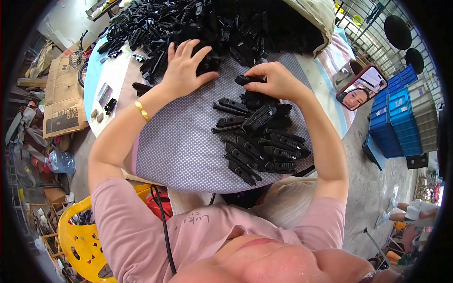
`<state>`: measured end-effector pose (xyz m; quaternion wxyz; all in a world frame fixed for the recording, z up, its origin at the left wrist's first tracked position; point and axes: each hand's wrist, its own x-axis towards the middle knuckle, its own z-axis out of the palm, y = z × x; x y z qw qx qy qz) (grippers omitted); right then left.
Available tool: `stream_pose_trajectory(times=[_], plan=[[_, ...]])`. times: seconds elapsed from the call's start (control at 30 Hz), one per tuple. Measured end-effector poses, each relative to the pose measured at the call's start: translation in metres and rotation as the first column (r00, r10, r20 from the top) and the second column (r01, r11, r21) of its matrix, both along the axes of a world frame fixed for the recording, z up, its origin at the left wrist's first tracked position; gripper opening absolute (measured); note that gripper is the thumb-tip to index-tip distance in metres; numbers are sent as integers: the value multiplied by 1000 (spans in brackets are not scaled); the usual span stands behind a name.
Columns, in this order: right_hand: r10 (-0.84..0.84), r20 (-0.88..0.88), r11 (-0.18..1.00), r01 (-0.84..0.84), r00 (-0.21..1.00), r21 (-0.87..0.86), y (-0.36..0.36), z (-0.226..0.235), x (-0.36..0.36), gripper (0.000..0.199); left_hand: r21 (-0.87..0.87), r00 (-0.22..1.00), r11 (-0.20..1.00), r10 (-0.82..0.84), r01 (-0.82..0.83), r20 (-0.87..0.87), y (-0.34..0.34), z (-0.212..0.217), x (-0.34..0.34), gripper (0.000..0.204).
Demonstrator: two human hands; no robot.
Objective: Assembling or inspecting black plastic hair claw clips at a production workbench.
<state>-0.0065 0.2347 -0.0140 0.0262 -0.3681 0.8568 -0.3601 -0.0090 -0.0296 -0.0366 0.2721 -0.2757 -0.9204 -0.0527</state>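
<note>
Sat at a round table (188,146) with a grey dotted cloth. Reached out with the left hand (185,66) to the big heap of black plastic parts (207,23) at the far side of the table. Laid the fingers, spread and a little bent, on top of the parts at the near edge of the heap. Could not tell if anything was held under that hand. Wore a gold bangle (141,111) on the left wrist.

Held one small black part (247,79) with the right hand (278,81), fingers closed and pinching it at one end. Kept that part just above the cloth, near the heap and right behind a smaller pile.

Lined up the smaller pile of black clips (259,139) on the cloth, under the right arm, side by side and partly on top of each other.

Left a phone (362,87) standing at the right edge of the table. Stacked blue crates (394,120) beyond it on the floor. Parked a yellow plastic chair (82,240) at the lower left.
</note>
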Motion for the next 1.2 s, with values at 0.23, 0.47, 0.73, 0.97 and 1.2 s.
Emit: stream_pose_trajectory(times=[0.23, 0.47, 0.73, 0.97, 1.2], plan=[[15, 51, 999, -16, 999, 32, 7, 1, -3, 33, 60, 999, 998, -24, 27, -45, 44, 7, -13, 44], [5, 100, 1000, -3, 995, -20, 11, -1, -7, 31, 212, 999, 977, 30, -32, 14, 58, 18, -18, 27], [-61, 257, 849, 186, 964, -495, 2, 4, -9, 29, 817, 841, 569, -485, 95, 239, 54, 44, -14, 24], [-104, 262, 807, 235, 960, -541, -8, 0, -3, 30, 959, 717, 276, -657, -61, 235, 53, 32, -21, 20], [-93, 332, 772, 279, 939, -572, -8, 2, -2, 30, 918, 431, 7, -882, -397, 193, 58, 38, -11, 21]])
